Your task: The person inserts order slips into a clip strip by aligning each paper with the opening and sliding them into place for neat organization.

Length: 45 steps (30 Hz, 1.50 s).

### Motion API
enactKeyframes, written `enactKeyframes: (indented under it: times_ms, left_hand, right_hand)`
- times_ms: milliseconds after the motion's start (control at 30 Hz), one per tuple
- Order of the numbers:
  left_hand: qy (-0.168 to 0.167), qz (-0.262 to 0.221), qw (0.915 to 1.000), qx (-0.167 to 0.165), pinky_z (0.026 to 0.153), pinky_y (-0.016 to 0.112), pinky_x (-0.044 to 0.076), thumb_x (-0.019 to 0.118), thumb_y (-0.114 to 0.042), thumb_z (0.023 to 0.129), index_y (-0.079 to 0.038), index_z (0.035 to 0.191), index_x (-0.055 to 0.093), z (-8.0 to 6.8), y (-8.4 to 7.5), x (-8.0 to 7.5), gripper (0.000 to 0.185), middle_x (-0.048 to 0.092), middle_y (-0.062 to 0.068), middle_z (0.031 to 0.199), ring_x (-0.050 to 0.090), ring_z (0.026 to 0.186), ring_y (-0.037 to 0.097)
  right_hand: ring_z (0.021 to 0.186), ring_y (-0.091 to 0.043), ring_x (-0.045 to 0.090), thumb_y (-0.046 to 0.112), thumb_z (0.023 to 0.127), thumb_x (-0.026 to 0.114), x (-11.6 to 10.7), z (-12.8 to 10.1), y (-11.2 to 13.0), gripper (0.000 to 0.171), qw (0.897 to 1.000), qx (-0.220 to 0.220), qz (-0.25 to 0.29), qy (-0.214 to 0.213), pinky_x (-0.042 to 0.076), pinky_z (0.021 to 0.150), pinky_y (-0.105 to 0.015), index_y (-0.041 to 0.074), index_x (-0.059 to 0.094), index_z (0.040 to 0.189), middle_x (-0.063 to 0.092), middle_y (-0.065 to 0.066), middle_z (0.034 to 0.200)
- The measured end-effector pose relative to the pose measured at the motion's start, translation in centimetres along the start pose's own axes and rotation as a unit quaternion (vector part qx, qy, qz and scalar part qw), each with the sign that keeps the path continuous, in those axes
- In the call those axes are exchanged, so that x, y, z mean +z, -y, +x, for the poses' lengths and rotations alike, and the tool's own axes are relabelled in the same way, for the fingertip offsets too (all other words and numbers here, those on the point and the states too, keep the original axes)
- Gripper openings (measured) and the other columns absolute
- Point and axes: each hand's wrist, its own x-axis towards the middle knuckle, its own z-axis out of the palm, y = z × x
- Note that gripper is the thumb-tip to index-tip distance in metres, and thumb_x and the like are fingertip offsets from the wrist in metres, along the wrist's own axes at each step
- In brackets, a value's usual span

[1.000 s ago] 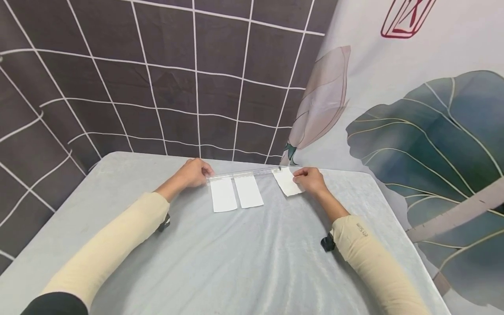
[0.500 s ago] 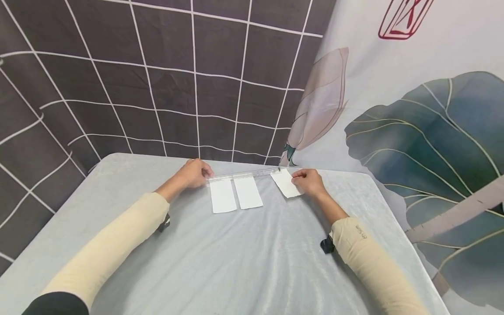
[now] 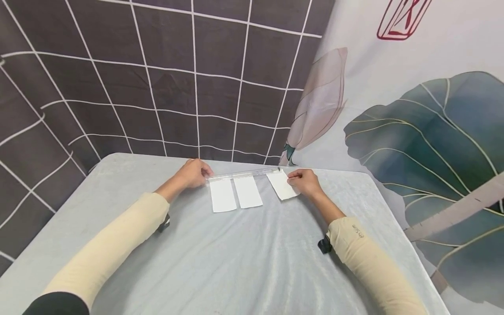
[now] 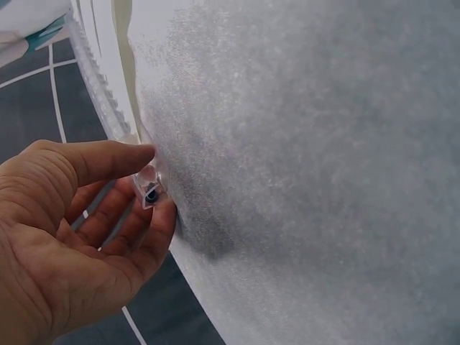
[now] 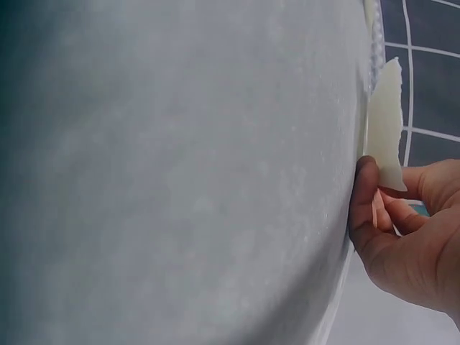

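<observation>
Near the far edge of the bed-like surface lies a clear plastic strip point(image 3: 263, 172) with a small dark spot at its right end. My left hand point(image 3: 194, 173) pinches its left end, where another dark spot point(image 4: 152, 192) shows between thumb and fingers. Two white paper slips point(image 3: 223, 195) hang side by side below the strip's left part. A third white paper slip point(image 3: 281, 185) sits tilted at the strip's right end, pinched at its right edge by my right hand point(image 3: 307, 182). In the right wrist view that paper slip point(image 5: 387, 126) stands up from the surface. Whether it is attached to the strip, I cannot tell.
Pale grey velvety cloth point(image 3: 220, 262) covers the surface. Behind it hangs a dark curtain point(image 3: 165, 87) with a white grid, and to the right a white curtain point(image 3: 362, 78) printed with large leaves.
My right hand has shifted slightly left with the third paper slip, bringing it closer to the other two and further under the strip's right end. The left hand stays in place.
</observation>
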Motion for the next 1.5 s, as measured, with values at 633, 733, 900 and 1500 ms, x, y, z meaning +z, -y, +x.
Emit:
enactKeyframes:
  times_ms: [633, 733, 900, 1500]
  left_hand:
    - [-0.005, 0.013, 0.9999, -0.004, 0.090, 0.040, 0.056, 0.065, 0.008, 0.069, -0.001, 0.108, 0.087, -1.6, -3.1, -1.1, 0.045, 0.083, 0.015, 0.096, 0.072, 0.095, 0.030]
    - [-0.004, 0.016, 0.9998, -0.008, 0.090, 0.039, 0.056, 0.065, 0.008, 0.070, -0.001, 0.109, 0.086, -1.6, -3.1, -1.0, 0.046, 0.083, 0.015, 0.098, 0.072, 0.096, 0.031]
    - [-0.003, -0.006, 1.0000, 0.005, 0.088, 0.037, 0.056, 0.068, 0.006, 0.068, -0.007, 0.104, 0.088, -1.1, -1.5, -0.4, 0.043, 0.082, 0.008, 0.092, 0.071, 0.092, 0.026]
    - [-0.002, 0.005, 0.9999, -0.010, 0.091, 0.040, 0.057, 0.066, 0.009, 0.069, -0.003, 0.108, 0.087, -1.8, -2.5, -0.8, 0.045, 0.083, 0.014, 0.097, 0.071, 0.096, 0.030]
  right_hand:
    - [0.091, -0.019, 0.067, 0.014, 0.102, 0.073, 0.9, 0.2, 1.1, 0.028, 1.000, -0.004, 0.001, 0.001, 0.048, 0.076, -0.024, -0.004, 0.082, 0.122, 0.081, -0.022, 0.114]
    - [0.089, -0.018, 0.066, 0.014, 0.101, 0.074, 1.1, 0.2, 1.3, 0.028, 1.000, -0.010, 0.002, 0.002, 0.048, 0.076, -0.024, -0.004, 0.082, 0.122, 0.082, -0.021, 0.114]
    - [0.080, -0.010, 0.063, 0.014, 0.101, 0.075, 1.6, 0.0, 1.5, 0.031, 0.999, -0.004, 0.027, 0.023, 0.050, 0.071, -0.022, -0.005, 0.081, 0.124, 0.082, -0.016, 0.104]
    - [0.081, -0.009, 0.064, 0.012, 0.100, 0.077, 2.5, 0.0, 2.4, 0.029, 0.999, -0.009, 0.033, 0.030, 0.050, 0.070, -0.020, -0.005, 0.081, 0.123, 0.084, -0.019, 0.111]
